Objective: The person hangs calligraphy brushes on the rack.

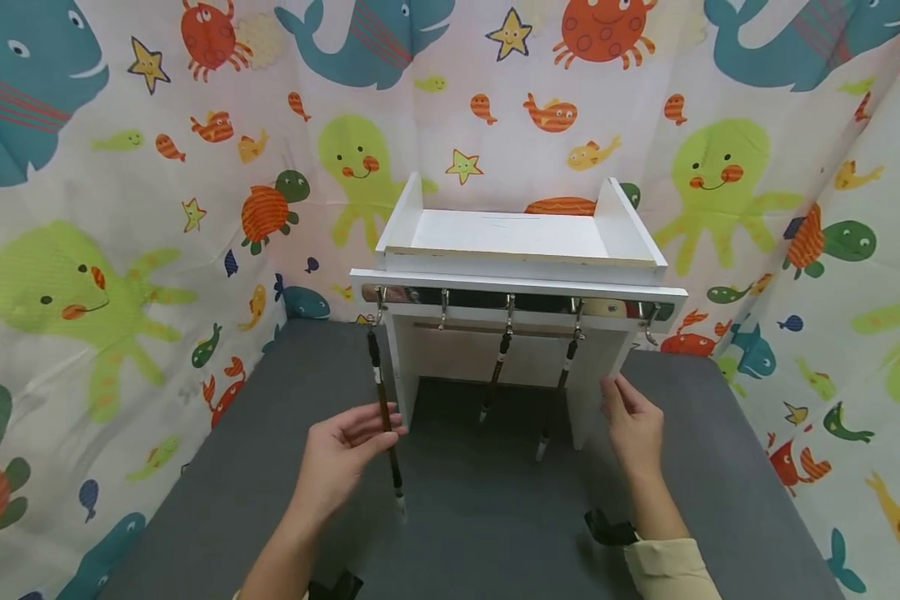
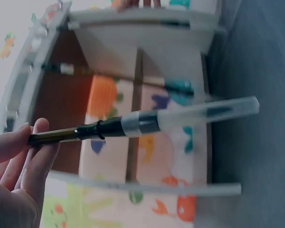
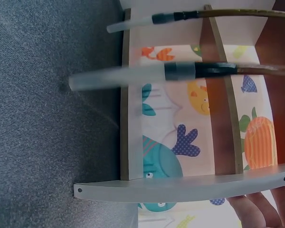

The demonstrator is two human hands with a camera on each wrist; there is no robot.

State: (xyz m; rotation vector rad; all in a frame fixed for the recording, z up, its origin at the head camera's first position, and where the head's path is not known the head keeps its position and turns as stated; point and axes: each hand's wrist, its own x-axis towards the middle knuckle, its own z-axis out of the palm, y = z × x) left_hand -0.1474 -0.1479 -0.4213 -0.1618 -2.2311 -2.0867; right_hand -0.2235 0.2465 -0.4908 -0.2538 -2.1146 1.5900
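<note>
My left hand (image 1: 345, 454) pinches the dark handle of a calligraphy brush (image 1: 382, 392) between thumb and fingers. This brush hangs from the leftmost hook (image 1: 379, 304) of a small white shelf rack (image 1: 412, 367), its clear-capped tip (image 2: 209, 114) pointing down. In the head view my right hand (image 1: 633, 425) is at the rack's right side panel (image 1: 596, 392). From the right wrist, its fingers (image 3: 256, 209) show along the panel's outer face; its thumb is hidden there. Two more capped brushes, a middle one (image 1: 497, 375) and a right one (image 1: 558, 400), hang from other hooks.
The rack stands on a grey surface (image 1: 480, 533), near a curtain (image 1: 435, 125) printed with sea animals. A mirrored strip (image 1: 480, 298) carries several metal hooks, the rightmost (image 1: 651, 325) bare. An open tray (image 1: 510, 233) tops the rack. Dark straps sit at both wrists.
</note>
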